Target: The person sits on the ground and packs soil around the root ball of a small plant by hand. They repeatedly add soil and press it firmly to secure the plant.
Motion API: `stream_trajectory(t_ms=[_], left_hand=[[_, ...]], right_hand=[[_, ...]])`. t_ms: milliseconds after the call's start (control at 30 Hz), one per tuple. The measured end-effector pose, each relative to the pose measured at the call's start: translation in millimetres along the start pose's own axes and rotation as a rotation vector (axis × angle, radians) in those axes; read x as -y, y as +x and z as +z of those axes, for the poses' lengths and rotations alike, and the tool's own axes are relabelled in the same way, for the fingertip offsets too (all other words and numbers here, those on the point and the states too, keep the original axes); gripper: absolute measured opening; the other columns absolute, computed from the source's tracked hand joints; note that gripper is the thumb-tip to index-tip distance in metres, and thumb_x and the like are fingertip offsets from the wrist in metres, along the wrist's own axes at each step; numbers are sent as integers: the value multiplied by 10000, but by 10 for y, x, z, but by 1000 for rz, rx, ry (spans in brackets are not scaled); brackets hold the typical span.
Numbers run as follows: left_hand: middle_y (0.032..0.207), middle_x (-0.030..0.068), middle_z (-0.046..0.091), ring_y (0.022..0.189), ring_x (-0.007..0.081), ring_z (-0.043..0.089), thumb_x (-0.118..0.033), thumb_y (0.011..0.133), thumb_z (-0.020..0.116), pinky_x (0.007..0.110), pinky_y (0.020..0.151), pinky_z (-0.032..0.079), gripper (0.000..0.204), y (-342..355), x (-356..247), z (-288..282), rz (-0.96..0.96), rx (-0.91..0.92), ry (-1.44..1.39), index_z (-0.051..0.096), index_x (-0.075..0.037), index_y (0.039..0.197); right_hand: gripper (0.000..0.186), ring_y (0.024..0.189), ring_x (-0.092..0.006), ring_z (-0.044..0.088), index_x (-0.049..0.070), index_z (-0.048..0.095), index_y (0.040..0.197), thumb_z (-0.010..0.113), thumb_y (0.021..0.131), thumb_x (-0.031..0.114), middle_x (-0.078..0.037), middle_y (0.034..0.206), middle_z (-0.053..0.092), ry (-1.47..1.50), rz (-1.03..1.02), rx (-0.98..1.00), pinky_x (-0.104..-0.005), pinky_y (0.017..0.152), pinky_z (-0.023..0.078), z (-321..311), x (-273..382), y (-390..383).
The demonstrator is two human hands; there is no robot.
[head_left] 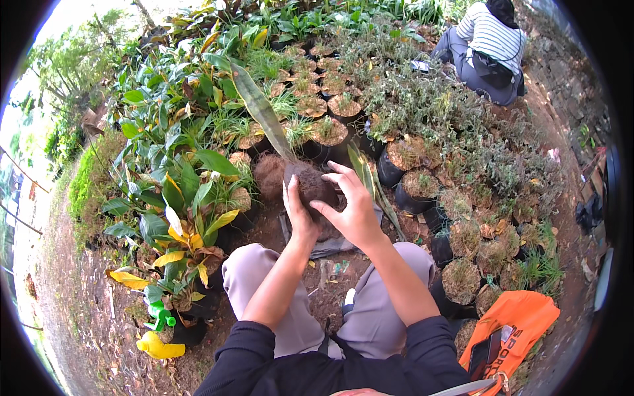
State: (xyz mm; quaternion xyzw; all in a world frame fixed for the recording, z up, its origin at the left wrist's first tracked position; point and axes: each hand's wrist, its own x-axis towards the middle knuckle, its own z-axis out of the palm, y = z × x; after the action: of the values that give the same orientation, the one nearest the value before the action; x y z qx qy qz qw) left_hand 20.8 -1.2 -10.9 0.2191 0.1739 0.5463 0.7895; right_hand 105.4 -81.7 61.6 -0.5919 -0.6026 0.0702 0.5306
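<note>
A long leaf (259,109) slants up-left from a dark soil clump (309,181) between two hands; the grip of the left hand (301,216) cups its near left side, the right hand (354,210), fingers spread, clasps its right.

Open gap over bare soil (322,285) between knees (251,265); soil clump (305,185) fills space between left hand (300,214) and right hand (353,208); tall leaf (261,109) slants up from it, obstructing reach forward-left; fibre mound (269,175) just beside on left, dense foliage (188,181) past that; second leaf (364,170) and black pots (391,173) crowd right side; orange bag (518,313) obstructs lower right
</note>
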Motion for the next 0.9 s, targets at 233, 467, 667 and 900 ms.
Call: stream_trajectory(t_ms=[233,467,667,900], left_hand=[[1083,74,587,996,207,600,-334,954,462,373,876,497,337,32,83,-59,54,-30,44,500,-97,1190],[1126,87,604,1038,227,588,-515,933,425,378,925,475,535,-27,128,40,57,-49,82,515,-85,1240],[1147,104,607,1050,243,589,-523,932,415,387,931,477,564,-161,0,256,-28,-19,-11,519,-68,1248],[1219,105,589,1098,258,568,-529,941,379,397,985,440,593,-250,-127,349,-107,80,-52,504,-60,1282]], right_hand=[[406,1008,-325,614,-18,606,1066,787,735,133,-179,1093,618,-14,31,-30,-371,870,493,-48,-74,-13],[368,980,-315,621,-22,606,1063,760,773,144,-173,1055,626,-4,10,-134,-365,864,489,-23,-103,-27],[344,1033,-316,598,-26,603,1096,707,832,169,-177,1090,612,53,-5,-130,-371,901,465,-19,-35,-27],[636,1363,-389,329,-44,277,1450,514,963,289,-249,1498,280,116,-71,31,-426,1116,267,41,-108,-87]])
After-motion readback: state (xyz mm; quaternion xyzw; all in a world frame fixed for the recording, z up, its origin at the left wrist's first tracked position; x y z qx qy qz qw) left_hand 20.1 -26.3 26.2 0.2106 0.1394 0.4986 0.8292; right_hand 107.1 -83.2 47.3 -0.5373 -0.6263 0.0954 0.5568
